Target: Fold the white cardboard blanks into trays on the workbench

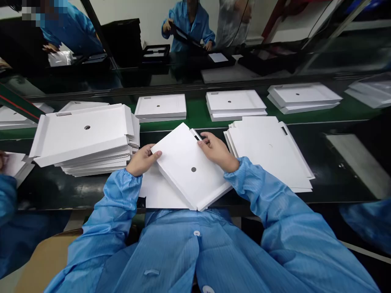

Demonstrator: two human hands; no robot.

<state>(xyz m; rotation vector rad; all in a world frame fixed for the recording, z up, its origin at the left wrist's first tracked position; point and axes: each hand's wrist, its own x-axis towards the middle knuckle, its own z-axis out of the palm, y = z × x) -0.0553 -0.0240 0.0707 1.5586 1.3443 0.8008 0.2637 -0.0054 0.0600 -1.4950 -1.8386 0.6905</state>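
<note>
A white cardboard tray (pixel 180 158) with a round hole and a small slot is held at an angle before me, its sides partly folded. My left hand (pixel 143 160) grips its left corner, thumb on top and fingers beneath. At the upper right edge, beside the slot, my right hand (pixel 218 151) pinches the narrow flap between thumb and fingers. Beneath the tray, a flat white sheet (pixel 163 191) lies at the table's front edge. Left of me is a stack of folded white trays (pixel 79 136); right of me, a stack of flat white cardboard blanks (pixel 269 150).
Beyond the table, a green conveyor belt (pixel 195 108) carries several pairs of white trays (pixel 235 99). A co-worker (pixel 189 24) across the line holds a dark panel. Another person's blue sleeve (pixel 7 199) is close on my left. A grey plate (pixel 360 162) lies at right.
</note>
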